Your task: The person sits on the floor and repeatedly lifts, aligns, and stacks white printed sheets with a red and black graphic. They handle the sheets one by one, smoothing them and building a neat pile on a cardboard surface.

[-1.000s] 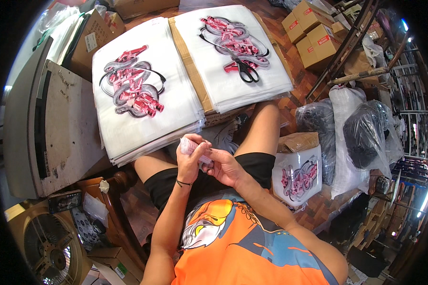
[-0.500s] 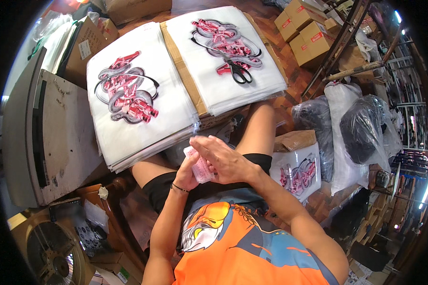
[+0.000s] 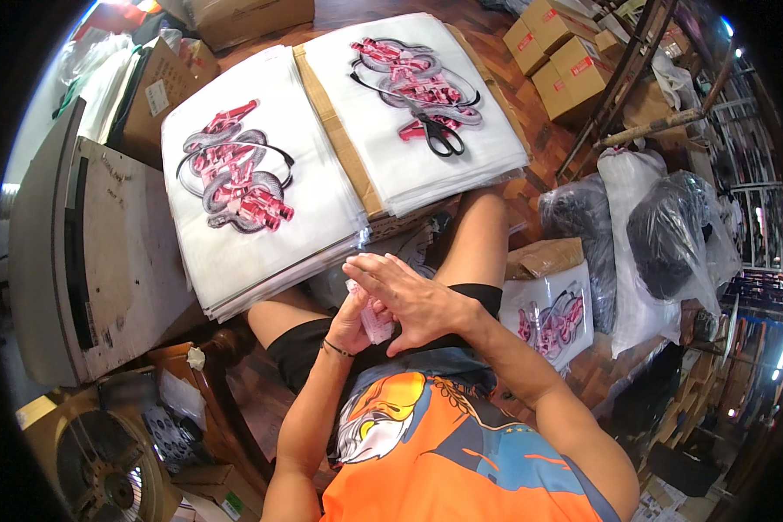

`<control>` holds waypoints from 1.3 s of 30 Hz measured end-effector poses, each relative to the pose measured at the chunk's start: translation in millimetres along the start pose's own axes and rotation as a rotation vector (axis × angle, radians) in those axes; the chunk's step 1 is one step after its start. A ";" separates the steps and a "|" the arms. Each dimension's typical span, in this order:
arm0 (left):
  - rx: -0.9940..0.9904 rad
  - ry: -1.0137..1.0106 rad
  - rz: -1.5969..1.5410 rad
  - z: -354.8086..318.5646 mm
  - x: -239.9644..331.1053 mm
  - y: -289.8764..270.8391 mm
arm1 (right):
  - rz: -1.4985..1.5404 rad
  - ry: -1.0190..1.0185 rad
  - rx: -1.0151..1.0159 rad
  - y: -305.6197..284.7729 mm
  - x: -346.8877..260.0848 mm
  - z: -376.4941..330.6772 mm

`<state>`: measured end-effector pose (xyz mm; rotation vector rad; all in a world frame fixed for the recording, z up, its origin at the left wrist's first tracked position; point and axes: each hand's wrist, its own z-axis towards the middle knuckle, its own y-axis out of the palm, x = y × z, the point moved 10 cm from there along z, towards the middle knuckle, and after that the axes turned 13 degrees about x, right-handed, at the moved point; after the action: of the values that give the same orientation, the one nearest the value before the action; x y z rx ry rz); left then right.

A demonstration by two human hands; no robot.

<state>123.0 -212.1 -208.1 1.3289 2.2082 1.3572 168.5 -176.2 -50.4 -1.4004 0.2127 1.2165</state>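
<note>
Above my lap, my left hand is closed round a small pink-and-white printed bundle, which looks like a stack of labels or small packets. My right hand spreads over it, fingers stretched out and thumb apart, partly hiding the bundle. Whether its fingertips touch the bundle is hard to see. Beyond my hands lie two stacks of white printed sheets in clear plastic, a left stack and a right stack, each showing a red and grey snake design. Black-handled scissors rest on the right stack.
Under the stacks is a cardboard box. On my right are another plastic-wrapped printed piece, a brown package and stuffed plastic bags. A wooden chair and a fan stand at left. Cartons sit far right.
My right hand has opened out, its thumb moving away from the fingers and down. The left hand still holds the pink-and-white bundle. The whole view has shifted slightly.
</note>
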 end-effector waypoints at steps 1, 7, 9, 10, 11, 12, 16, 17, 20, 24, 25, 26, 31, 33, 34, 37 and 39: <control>-0.084 -0.025 -0.035 1.7 -3.1 -0.8 | 0.001 0.021 -0.007 1.8 1.1 -1.5; -0.067 -0.021 -0.021 -9.0 4.8 27.5 | -0.004 0.038 -0.030 6.3 6.3 -3.7; -0.091 -0.012 -0.018 -9.0 7.2 32.1 | -0.019 0.029 -0.018 -0.2 0.9 -0.9; -0.106 -0.010 -0.014 -8.5 8.5 34.6 | 0.000 0.038 -0.018 1.4 3.1 -0.5; -0.121 -0.007 -0.011 -8.0 9.4 37.0 | 0.018 0.047 -0.018 4.7 6.9 0.1; -0.136 -0.004 -0.008 -7.8 10.0 39.1 | 0.037 0.056 -0.019 6.3 9.1 0.7; -0.139 0.058 0.057 -10.4 13.8 32.7 | -0.006 -0.030 0.044 -4.0 -7.2 11.2; -0.127 0.063 0.068 -8.5 13.1 26.7 | 0.026 -0.005 0.059 2.1 -3.2 11.0; -0.106 0.016 0.032 -12.2 11.6 21.8 | 0.072 0.056 -0.020 19.8 7.0 7.8; -0.082 0.100 0.054 -19.3 20.1 -2.3 | 0.045 0.018 -0.057 31.3 -6.1 13.3; -0.064 0.116 0.070 -24.8 24.8 2.4 | 0.019 0.023 -0.067 37.6 -1.5 12.0; -0.028 0.100 -0.001 -27.8 26.7 7.5 | 0.001 0.039 -0.101 46.2 6.9 9.1; -0.038 0.102 -0.037 -24.8 29.4 -2.4 | -0.102 0.030 -0.126 48.2 -2.3 12.3; -0.028 0.109 0.015 -21.7 28.4 -7.1 | -0.110 0.032 -0.103 47.3 -2.1 10.5; -0.026 0.114 0.041 -20.2 29.5 -3.6 | -0.117 0.031 -0.091 45.8 -0.1 9.2; 0.008 0.014 -0.081 -19.6 21.8 3.2 | -0.122 0.044 -0.105 55.0 13.3 3.4; -0.023 0.063 0.055 -14.1 23.4 4.6 | -0.173 0.058 -0.074 50.6 9.8 1.3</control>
<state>104.1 -201.4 -190.9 1.3662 2.2043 1.4586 135.0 -184.0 -88.8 -1.4875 0.0852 1.0511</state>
